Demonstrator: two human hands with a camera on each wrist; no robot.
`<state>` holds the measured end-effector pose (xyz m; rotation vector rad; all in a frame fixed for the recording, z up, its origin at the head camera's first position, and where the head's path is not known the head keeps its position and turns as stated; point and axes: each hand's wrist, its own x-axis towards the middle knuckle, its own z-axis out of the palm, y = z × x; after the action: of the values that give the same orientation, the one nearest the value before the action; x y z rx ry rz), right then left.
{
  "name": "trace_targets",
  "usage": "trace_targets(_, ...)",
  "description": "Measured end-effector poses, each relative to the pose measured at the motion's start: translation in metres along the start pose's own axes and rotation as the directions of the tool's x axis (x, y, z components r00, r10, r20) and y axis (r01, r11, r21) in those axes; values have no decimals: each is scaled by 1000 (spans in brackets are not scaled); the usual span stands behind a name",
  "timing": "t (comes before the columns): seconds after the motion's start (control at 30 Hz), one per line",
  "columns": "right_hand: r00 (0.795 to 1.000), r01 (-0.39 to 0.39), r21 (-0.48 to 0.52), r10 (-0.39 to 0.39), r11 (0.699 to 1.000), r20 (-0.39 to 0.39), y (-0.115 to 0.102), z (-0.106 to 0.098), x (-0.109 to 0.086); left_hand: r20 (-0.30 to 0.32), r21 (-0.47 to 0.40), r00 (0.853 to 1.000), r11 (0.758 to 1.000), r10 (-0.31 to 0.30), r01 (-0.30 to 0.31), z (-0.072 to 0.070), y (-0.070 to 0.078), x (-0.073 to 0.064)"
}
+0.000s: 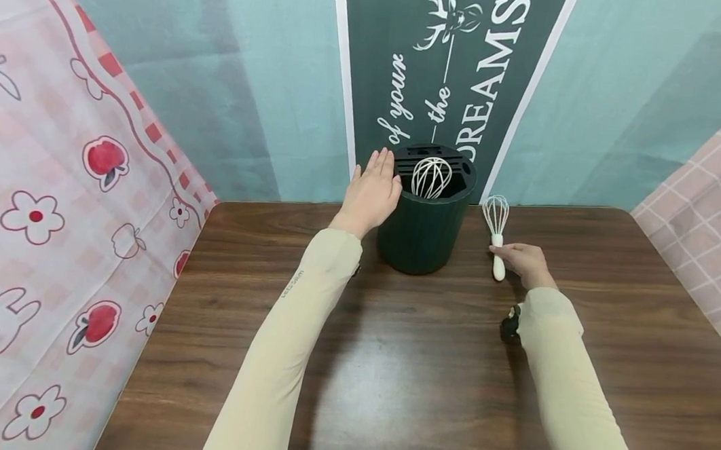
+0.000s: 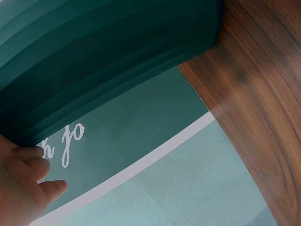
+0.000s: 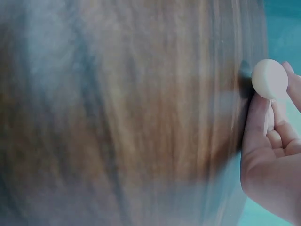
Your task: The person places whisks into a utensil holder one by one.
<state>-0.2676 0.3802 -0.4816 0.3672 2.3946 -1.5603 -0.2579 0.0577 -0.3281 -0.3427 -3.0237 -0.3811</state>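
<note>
A dark green utensil holder (image 1: pixel 417 241) with a slotted top stands near the back of the table. My left hand (image 1: pixel 371 195) rests against its left rim, fingers extended along the edge. In the left wrist view, fingertips (image 2: pixel 35 165) are right at the holder's wall (image 2: pixel 141 52). Wires of a white whisk (image 1: pixel 431 178) rise from the holder's opening, its handle hidden inside. To the right of the holder, my right hand (image 1: pixel 525 262) pinches another white whisk (image 1: pixel 499 266) by the handle, wires pointing up and away. The handle's round end (image 3: pixel 269 79) faces the right wrist camera.
A brown wooden table (image 1: pixel 402 363) lies beneath both arms. Behind it hangs a teal cloth (image 1: pixel 269 98) with a dark lettered panel (image 1: pixel 370 42). Patterned pink cloth (image 1: pixel 62 189) borders the left side, and checked pink cloth (image 1: pixel 716 210) the right.
</note>
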Motion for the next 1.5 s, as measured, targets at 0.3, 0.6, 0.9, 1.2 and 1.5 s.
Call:
trace_targets(0.3, 991, 69, 105, -80, 992, 110, 12, -11, 2, -14, -4, 1000, 1000, -6, 6, 2, 4, -4)
trace_targets(0.6, 976, 23, 324, -91, 946, 196, 17, -28, 2, -22, -4, 1000, 1000, 9, -9, 2, 12, -8)
trace_targets(0.9, 966, 36, 400, -134, 916, 221, 24, -30, 4, -26, 7, 1000, 1000, -1, 1, 6, 15, -13)
trace_targets(1.2, 955, 46, 434, -167, 900, 246, 29, -28, 4, -31, 7, 999, 1000, -19, 19, 10, 16, -18)
trace_targets(1.5, 949, 46, 456, -182, 889, 258, 31, -26, 1, -44, 5, 999, 1000, -22, 23, 10, 17, -22)
